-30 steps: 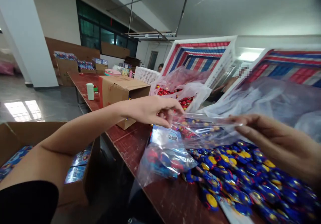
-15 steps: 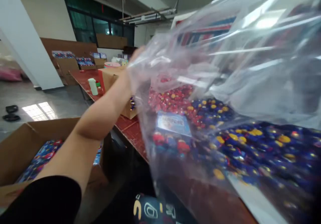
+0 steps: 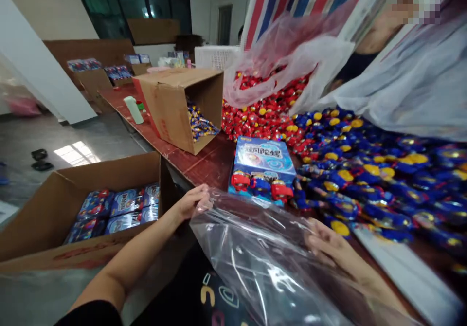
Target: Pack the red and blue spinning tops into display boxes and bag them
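Note:
A clear plastic bag [image 3: 255, 248] stretches between my two hands, low in front of my body. My left hand [image 3: 195, 202] is closed on the bag's edge at its left corner. At the other side, my right hand [image 3: 326, 243] grips the bag, partly seen through the film. Just beyond the bag, a blue printed box [image 3: 264, 158] with red and blue toys along its front stands on the dark red table [image 3: 182, 163]. Heaps of red wrapped pieces [image 3: 255, 117] and blue wrapped pieces [image 3: 375, 185] lie behind and to the right of it.
An open carton [image 3: 168, 107] lies on its side on the table, with small packets inside. Lower left, a large carton [image 3: 47, 209] holds several blue boxes. A pale green bottle [image 3: 133, 110] stands near the table's left edge. Another person's arm [image 3: 379, 31] shows at upper right.
The bag, held up across the right side of the view before, is now low in front of me. My left arm has come down and closer, and my right hand now shows.

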A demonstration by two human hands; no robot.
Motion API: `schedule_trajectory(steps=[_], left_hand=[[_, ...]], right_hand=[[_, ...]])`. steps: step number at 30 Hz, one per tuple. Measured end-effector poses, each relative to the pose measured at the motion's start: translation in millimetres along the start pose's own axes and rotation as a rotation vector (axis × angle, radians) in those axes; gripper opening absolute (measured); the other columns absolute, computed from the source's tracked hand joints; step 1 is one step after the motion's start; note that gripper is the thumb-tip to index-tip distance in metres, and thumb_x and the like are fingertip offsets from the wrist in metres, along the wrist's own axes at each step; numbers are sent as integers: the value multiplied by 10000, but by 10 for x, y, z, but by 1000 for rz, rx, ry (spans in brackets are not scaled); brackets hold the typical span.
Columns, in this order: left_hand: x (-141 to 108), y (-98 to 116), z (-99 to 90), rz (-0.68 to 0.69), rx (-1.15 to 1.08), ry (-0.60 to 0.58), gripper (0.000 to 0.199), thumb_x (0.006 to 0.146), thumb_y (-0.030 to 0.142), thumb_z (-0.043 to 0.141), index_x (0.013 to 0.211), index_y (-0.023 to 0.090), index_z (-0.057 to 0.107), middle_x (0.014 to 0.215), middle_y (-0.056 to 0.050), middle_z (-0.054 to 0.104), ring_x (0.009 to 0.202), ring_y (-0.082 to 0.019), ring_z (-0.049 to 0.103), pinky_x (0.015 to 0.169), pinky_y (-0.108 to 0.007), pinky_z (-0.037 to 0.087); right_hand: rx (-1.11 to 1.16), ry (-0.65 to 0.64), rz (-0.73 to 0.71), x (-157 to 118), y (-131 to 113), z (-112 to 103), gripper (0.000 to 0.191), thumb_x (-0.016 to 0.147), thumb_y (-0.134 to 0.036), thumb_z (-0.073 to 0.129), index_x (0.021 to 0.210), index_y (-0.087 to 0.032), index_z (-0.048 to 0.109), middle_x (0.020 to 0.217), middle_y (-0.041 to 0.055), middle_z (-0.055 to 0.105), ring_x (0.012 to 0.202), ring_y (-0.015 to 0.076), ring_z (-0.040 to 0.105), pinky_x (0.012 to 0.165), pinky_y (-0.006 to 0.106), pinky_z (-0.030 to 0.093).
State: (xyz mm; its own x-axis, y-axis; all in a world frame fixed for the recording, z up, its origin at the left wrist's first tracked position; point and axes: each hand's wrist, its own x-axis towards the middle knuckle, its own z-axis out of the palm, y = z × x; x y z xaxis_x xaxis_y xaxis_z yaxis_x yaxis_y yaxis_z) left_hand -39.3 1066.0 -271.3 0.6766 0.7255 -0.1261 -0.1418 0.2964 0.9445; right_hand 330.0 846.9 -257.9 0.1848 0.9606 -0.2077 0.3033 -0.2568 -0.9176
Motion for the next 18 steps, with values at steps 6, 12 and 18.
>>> schedule_trajectory(steps=[6,12,18], left_hand=[[313,-72,-300,-237,358,-144,792,645,256,1008,1322,159,609,574,57,641,471,-149,616,497,-206,430],[1025,-167,-95,-226,547,-197,833,720,289,976,1441,152,584,513,79,573,366,-88,451,389,-186,261],[475,-99,-305,-302,676,-303,485,763,448,930,1099,146,755,514,18,583,403,-134,485,406,-227,368]], right_hand=[[-258,250,-154,141,186,183,606,763,-799,728,703,-248,484,677,6,547,666,176,501,640,324,446],[-225,436,-67,646,316,477,484,876,-710,618,841,-260,445,828,30,625,831,215,586,817,356,488],[-149,302,-150,-34,335,895,413,975,-615,606,848,-262,433,888,50,687,1111,289,701,887,361,517]])
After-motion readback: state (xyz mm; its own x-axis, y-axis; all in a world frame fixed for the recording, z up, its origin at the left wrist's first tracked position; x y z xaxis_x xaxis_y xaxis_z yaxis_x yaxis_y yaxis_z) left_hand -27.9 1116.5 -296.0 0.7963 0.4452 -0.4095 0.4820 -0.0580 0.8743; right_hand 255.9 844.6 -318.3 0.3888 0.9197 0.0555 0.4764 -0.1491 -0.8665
